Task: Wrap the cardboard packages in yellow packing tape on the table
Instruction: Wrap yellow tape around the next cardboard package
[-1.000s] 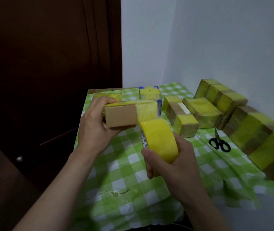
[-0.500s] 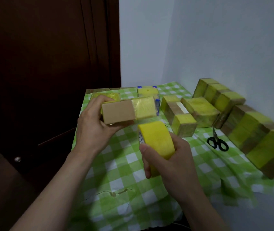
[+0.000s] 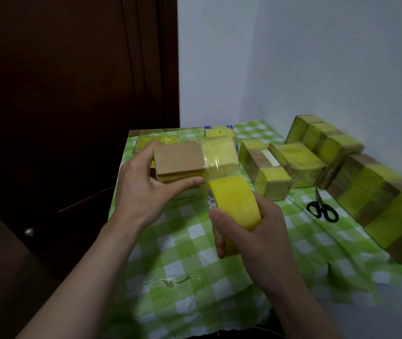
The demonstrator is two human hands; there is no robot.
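Observation:
My left hand (image 3: 143, 189) grips a cardboard package (image 3: 180, 160) above the table, thumb under its near edge, fingers behind it. The package's left part is bare brown cardboard; its right part (image 3: 219, 154) is covered in yellow tape. My right hand (image 3: 251, 231) holds a roll of yellow packing tape (image 3: 234, 199) just below and right of the package, thumb on the roll's near side. A short strip of tape runs from the roll up to the package's wrapped end.
Several tape-wrapped packages (image 3: 295, 162) lie along the wall at the right and back. Black scissors (image 3: 321, 209) lie on the green checked tablecloth (image 3: 183, 253) to the right. A dark wooden door stands left of the table's edge.
The package has turned so its broad brown face tilts up toward me. The tape roll has stayed just under its right end, and both hands sit slightly higher.

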